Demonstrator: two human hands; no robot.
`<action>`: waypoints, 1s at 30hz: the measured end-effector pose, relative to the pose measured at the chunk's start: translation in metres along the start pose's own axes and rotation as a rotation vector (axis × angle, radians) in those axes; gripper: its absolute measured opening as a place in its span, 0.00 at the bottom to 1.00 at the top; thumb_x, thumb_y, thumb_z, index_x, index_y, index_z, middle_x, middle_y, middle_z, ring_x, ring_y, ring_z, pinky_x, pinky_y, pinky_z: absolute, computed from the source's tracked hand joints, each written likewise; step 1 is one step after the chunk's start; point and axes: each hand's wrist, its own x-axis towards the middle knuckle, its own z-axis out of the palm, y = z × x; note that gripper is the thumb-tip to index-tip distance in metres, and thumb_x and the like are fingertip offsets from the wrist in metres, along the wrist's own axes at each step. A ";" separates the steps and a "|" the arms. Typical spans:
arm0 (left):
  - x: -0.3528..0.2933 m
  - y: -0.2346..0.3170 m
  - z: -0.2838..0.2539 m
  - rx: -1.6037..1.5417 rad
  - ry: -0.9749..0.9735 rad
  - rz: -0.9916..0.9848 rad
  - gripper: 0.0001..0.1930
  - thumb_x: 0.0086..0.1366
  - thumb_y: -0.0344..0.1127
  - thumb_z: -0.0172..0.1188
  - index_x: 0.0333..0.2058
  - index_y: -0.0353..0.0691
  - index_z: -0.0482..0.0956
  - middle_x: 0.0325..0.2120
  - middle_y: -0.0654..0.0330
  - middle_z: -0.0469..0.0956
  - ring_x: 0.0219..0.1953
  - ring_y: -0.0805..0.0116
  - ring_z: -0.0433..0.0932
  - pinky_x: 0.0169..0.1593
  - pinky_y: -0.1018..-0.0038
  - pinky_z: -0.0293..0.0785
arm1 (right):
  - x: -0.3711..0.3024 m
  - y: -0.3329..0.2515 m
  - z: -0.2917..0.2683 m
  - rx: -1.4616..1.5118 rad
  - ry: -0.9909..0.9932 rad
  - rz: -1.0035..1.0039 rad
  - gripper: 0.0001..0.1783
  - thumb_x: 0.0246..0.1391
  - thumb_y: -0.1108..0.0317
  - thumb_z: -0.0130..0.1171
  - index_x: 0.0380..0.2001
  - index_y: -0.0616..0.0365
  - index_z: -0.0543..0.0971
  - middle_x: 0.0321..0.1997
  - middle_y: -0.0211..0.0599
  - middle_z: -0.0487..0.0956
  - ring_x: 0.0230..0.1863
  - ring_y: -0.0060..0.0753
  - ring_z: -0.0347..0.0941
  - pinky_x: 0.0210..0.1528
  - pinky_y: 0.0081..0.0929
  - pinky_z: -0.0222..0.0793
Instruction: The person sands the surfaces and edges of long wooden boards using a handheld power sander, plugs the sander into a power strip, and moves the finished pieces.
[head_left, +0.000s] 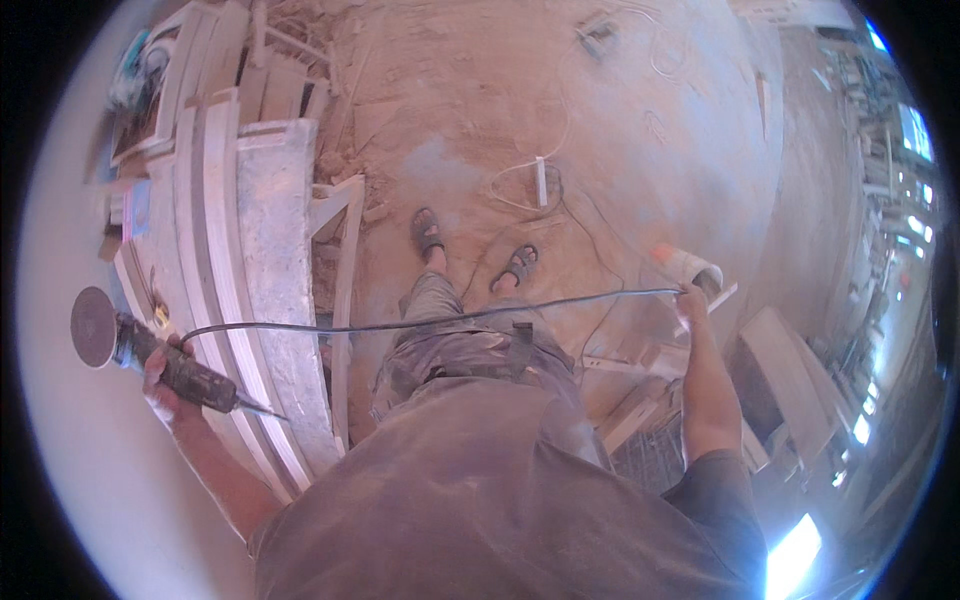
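Out to the left, my left hand [160,382] is closed around the dark body of an angle grinder [200,383]. The tool's round brown disc [95,327] faces up at the far left. A black cable [430,322] stretches nearly straight across in front of my body, from beside my left hand to my right. At that far end my right hand [690,298] grips the cable with bent fingers. Just beyond the right hand sits a pale rounded piece [690,266] with an orange end; whether they touch, I cannot tell.
Long boards [225,250] lie along a bench on the left, beside a grey slab [280,230]. On the dusty floor [450,90], thin cords run around a white strip [541,182] ahead of my sandalled feet. Wood pieces and a curved pale panel [790,370] stand at right.
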 end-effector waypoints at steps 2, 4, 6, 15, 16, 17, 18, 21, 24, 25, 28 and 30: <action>-0.004 0.006 0.025 0.055 -0.116 -0.046 0.31 0.52 0.39 0.69 0.52 0.24 0.74 0.45 0.44 0.82 0.43 0.52 0.82 0.48 0.66 0.82 | -0.016 0.031 0.001 -0.015 0.078 0.003 0.12 0.57 0.67 0.55 0.35 0.61 0.84 0.38 0.56 0.83 0.44 0.56 0.81 0.47 0.47 0.73; -0.009 0.002 0.050 0.115 -0.218 -0.075 0.34 0.50 0.36 0.67 0.55 0.24 0.74 0.51 0.40 0.81 0.47 0.48 0.82 0.59 0.63 0.77 | -0.015 0.024 0.003 -0.077 0.346 -0.166 0.12 0.58 0.65 0.55 0.36 0.61 0.84 0.41 0.58 0.84 0.46 0.54 0.81 0.46 0.46 0.72; -0.025 -0.023 0.082 0.202 -0.258 0.066 0.37 0.47 0.36 0.66 0.57 0.23 0.73 0.55 0.39 0.78 0.54 0.46 0.80 0.67 0.62 0.69 | -0.013 -0.105 -0.009 0.272 0.111 0.159 0.13 0.57 0.62 0.59 0.36 0.60 0.84 0.41 0.56 0.84 0.46 0.52 0.82 0.46 0.43 0.73; -0.190 -0.190 0.415 0.112 -0.814 -0.190 0.43 0.43 0.32 0.64 0.62 0.23 0.68 0.61 0.42 0.75 0.64 0.53 0.74 0.71 0.64 0.61 | -0.087 -0.363 -0.034 0.880 0.153 -0.587 0.12 0.46 0.65 0.69 0.32 0.61 0.84 0.35 0.50 0.82 0.43 0.50 0.82 0.45 0.42 0.77; -0.194 -0.206 0.423 0.129 -0.858 -0.207 0.42 0.44 0.31 0.64 0.62 0.24 0.69 0.60 0.42 0.76 0.62 0.53 0.76 0.69 0.64 0.65 | -0.089 -0.359 -0.043 1.039 0.105 -0.503 0.10 0.46 0.68 0.68 0.32 0.61 0.83 0.34 0.48 0.82 0.41 0.48 0.82 0.43 0.41 0.76; -0.190 -0.221 0.426 0.195 -0.895 -0.244 0.40 0.44 0.29 0.64 0.60 0.24 0.70 0.57 0.43 0.78 0.58 0.54 0.78 0.65 0.65 0.70 | -0.090 -0.354 -0.054 1.196 0.055 -0.418 0.08 0.46 0.71 0.66 0.31 0.61 0.83 0.32 0.46 0.82 0.39 0.46 0.82 0.40 0.39 0.76; -0.182 -0.233 0.427 0.263 -0.930 -0.285 0.38 0.44 0.28 0.64 0.58 0.25 0.71 0.54 0.44 0.80 0.55 0.55 0.81 0.61 0.66 0.74 | -0.090 -0.347 -0.060 1.353 0.003 -0.328 0.06 0.46 0.74 0.65 0.31 0.61 0.82 0.31 0.45 0.82 0.36 0.44 0.82 0.38 0.37 0.76; -0.224 -0.223 0.468 0.443 -0.946 -0.374 0.29 0.45 0.27 0.64 0.50 0.28 0.74 0.42 0.47 0.84 0.43 0.59 0.85 0.47 0.68 0.80 | -0.056 -0.296 -0.036 1.538 0.027 0.073 0.07 0.45 0.81 0.61 0.29 0.58 0.79 0.27 0.36 0.79 0.31 0.36 0.78 0.34 0.32 0.73; -0.222 -0.227 0.462 0.756 -0.975 -0.494 0.36 0.41 0.29 0.66 0.55 0.27 0.76 0.46 0.46 0.84 0.44 0.57 0.85 0.49 0.68 0.82 | -0.016 -0.253 -0.044 2.137 0.155 0.435 0.11 0.44 0.86 0.58 0.28 0.58 0.75 0.27 0.36 0.77 0.30 0.35 0.77 0.33 0.30 0.72; -0.223 -0.230 0.461 0.753 -0.989 -0.464 0.36 0.41 0.29 0.66 0.55 0.27 0.76 0.46 0.46 0.84 0.45 0.57 0.84 0.50 0.67 0.81 | 0.000 -0.238 -0.046 2.280 0.181 0.517 0.13 0.44 0.88 0.56 0.30 0.59 0.74 0.29 0.39 0.77 0.32 0.37 0.78 0.34 0.30 0.72; -0.228 -0.250 0.451 0.694 -1.018 -0.331 0.40 0.38 0.30 0.69 0.57 0.30 0.75 0.51 0.49 0.82 0.53 0.55 0.82 0.58 0.64 0.76 | 0.013 -0.240 -0.051 2.424 0.269 0.581 0.18 0.43 0.91 0.53 0.37 0.60 0.71 0.33 0.44 0.77 0.34 0.40 0.79 0.35 0.32 0.73; -0.225 -0.267 0.462 0.495 -0.953 -0.325 0.42 0.38 0.30 0.69 0.59 0.33 0.73 0.56 0.50 0.79 0.56 0.56 0.79 0.61 0.63 0.74 | 0.009 -0.272 -0.035 2.304 0.226 0.492 0.19 0.44 0.92 0.51 0.39 0.60 0.69 0.35 0.45 0.77 0.35 0.42 0.79 0.36 0.34 0.74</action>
